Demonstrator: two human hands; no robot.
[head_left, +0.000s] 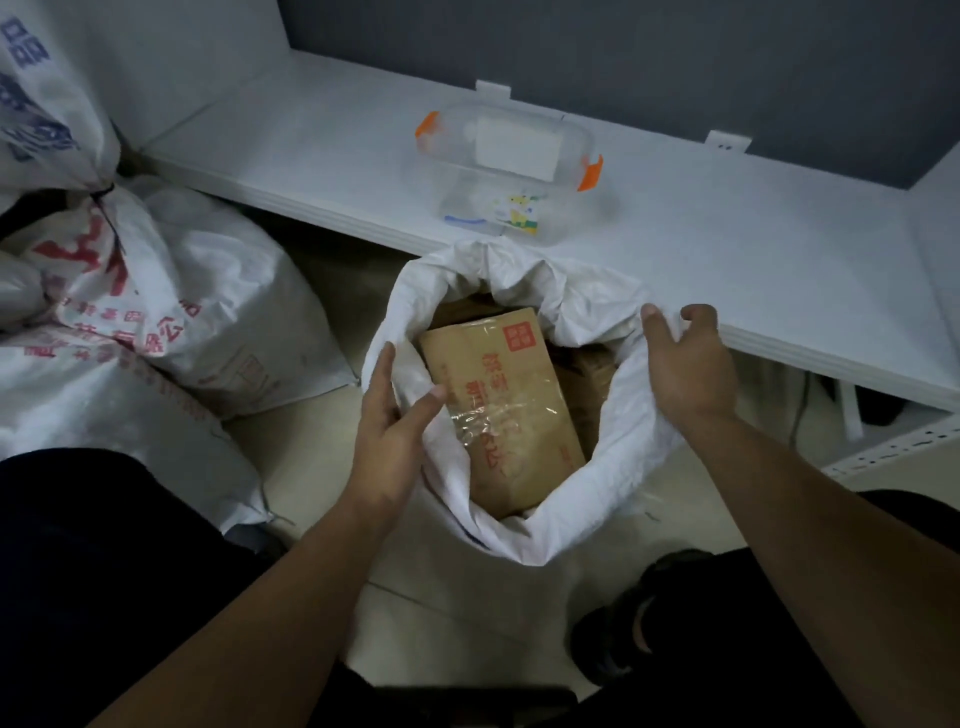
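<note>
The cardboard box (498, 405) stands inside the white woven sack (613, 467), sunk below the rim, with its long axis running from about 11 o'clock down to 5 o'clock. A taped face with red print is turned upward.

The hands are apart and each is clamped on the sack's mouth, holding it open. The left hand (392, 415) pinches the rim at 9 o'clock, and the right hand (688, 364) curls its fingers over the rim at about 2 o'clock. The box lies between them — at 3 o'clock from the left hand and 8 o'clock from the right.

The left hand is the nearer, with its thumb just beside the box's long edge, while the right is well apart from it across the sack wall. To lift the box out, my guess is the left hand would let go of the rim first and reach down along that edge.

The sack stands on a pale tiled floor (311, 467), its far rim touching the front edge of a white desk (727, 249). On the desk at 12 o'clock sits a clear plastic container (509, 171) with orange latches. Filled sacks (197, 291) with red print are heaped at 10 o'clock — a dark wall panel (623, 52) closes the back.
</note>
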